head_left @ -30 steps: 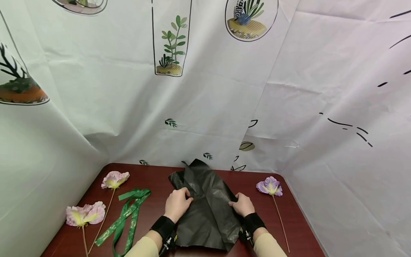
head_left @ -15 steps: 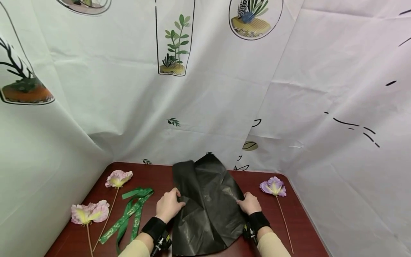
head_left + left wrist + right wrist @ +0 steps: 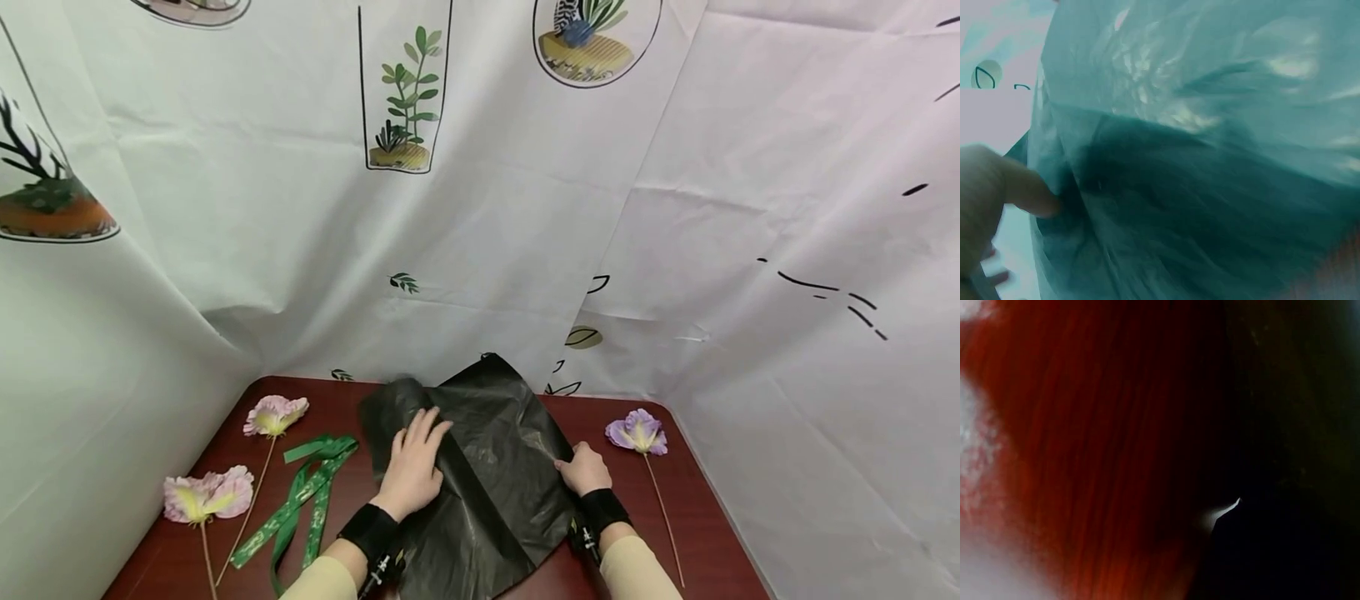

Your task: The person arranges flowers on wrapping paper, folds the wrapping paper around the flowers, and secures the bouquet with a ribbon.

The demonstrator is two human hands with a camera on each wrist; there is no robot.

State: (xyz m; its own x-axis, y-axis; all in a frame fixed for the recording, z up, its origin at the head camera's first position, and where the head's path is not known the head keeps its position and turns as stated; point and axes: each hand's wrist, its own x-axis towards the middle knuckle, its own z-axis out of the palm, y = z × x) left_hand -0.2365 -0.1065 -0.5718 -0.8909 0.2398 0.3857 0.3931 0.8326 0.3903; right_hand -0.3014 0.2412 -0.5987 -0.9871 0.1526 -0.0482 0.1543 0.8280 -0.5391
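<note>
A creased black sheet of wrapping paper [image 3: 510,450] lies in the middle of the table, its left part raised in a fold. On that fold my left hand [image 3: 411,468] rests with its fingers spread and fairly straight. The left wrist view shows the thumb [image 3: 1029,190] against the sheet, whose surface fills most of that view. At the sheet's right edge my right hand [image 3: 587,471] pinches it, thumb on top and fingers beneath. The right wrist view is dark and shows only the red-brown tabletop and the sheet's shadowed underside.
Left of the sheet lie a green printed ribbon [image 3: 300,500] and two pink artificial flowers, one farther back [image 3: 274,415] and one nearer [image 3: 208,495]. A purple flower [image 3: 637,432] on a long stem lies right. White patterned cloth [image 3: 480,233] hangs behind the table [image 3: 690,492].
My left hand has let go of the sheet's left edge and moved right and forward onto it. The sheet's left part has folded over. The right hand keeps its grip.
</note>
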